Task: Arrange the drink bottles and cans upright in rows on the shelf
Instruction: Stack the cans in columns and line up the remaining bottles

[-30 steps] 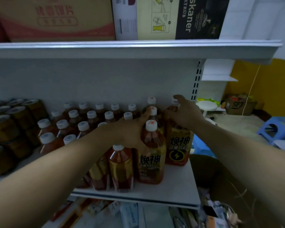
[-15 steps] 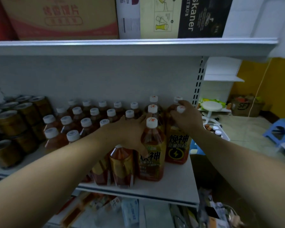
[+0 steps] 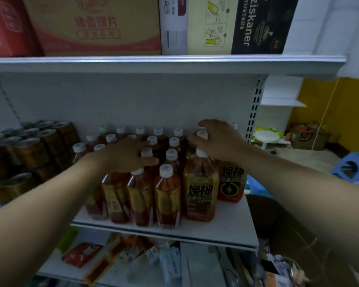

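Several amber drink bottles with white caps stand upright in rows on the white shelf (image 3: 226,224). The front row includes a plain-labelled bottle (image 3: 167,195) and two with black characters on yellow labels (image 3: 201,191) (image 3: 231,183). My left hand (image 3: 124,156) lies flat over the caps of the left-middle bottles, thumb stretched to the right. My right hand (image 3: 218,139) curls over a white cap (image 3: 202,134) of a bottle behind the front yellow-labelled one, with fingers and thumb around it. Gold cans (image 3: 29,150) are stacked at the left end.
An upper shelf (image 3: 166,63) close overhead carries cartons (image 3: 95,25). Below the bottle shelf lie packets (image 3: 170,264). A brown cardboard box (image 3: 288,224) stands at lower right, with a blue stool (image 3: 350,166) on the floor beyond it.
My left hand let go of the front yellow-labelled bottle and slid left onto the caps. My right hand shifted slightly left onto a cap further back.
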Demonstrator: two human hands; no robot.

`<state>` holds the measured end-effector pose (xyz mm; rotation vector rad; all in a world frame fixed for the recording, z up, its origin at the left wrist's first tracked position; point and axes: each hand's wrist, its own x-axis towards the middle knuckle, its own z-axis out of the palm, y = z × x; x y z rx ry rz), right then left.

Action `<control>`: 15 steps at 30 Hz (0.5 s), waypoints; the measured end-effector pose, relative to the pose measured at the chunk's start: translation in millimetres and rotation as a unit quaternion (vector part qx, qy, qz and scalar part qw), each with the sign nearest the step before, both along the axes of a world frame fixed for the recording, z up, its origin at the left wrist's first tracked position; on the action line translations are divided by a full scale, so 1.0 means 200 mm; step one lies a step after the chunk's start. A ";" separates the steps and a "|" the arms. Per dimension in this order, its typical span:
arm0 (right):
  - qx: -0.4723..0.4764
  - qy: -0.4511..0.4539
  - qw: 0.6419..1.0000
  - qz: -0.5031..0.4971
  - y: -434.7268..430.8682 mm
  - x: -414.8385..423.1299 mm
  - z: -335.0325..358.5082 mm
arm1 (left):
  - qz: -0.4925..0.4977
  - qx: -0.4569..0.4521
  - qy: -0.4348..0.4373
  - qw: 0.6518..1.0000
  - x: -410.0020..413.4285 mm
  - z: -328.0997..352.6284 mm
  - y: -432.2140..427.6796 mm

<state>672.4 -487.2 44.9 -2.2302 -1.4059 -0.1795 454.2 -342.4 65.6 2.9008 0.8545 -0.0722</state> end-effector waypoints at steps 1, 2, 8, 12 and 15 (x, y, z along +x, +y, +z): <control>-0.030 0.016 0.999 0.009 0.03 -0.05 0.00 | 0.004 0.010 0.007 1.000 -0.04 -0.04 0.07; -0.058 0.023 0.998 0.012 0.06 -0.09 0.00 | 0.009 0.014 0.015 1.000 -0.10 -0.06 0.12; -0.143 -0.040 0.985 -0.087 0.16 -0.33 0.00 | -0.027 0.019 -0.027 0.999 -0.27 -0.16 0.25; -0.137 0.009 0.983 -0.124 0.22 -0.51 0.07 | -0.057 -0.023 -0.055 0.997 -0.40 -0.14 0.33; -0.124 0.021 0.983 -0.137 0.28 -0.65 0.13 | -0.098 -0.051 -0.062 0.992 -0.46 -0.13 0.39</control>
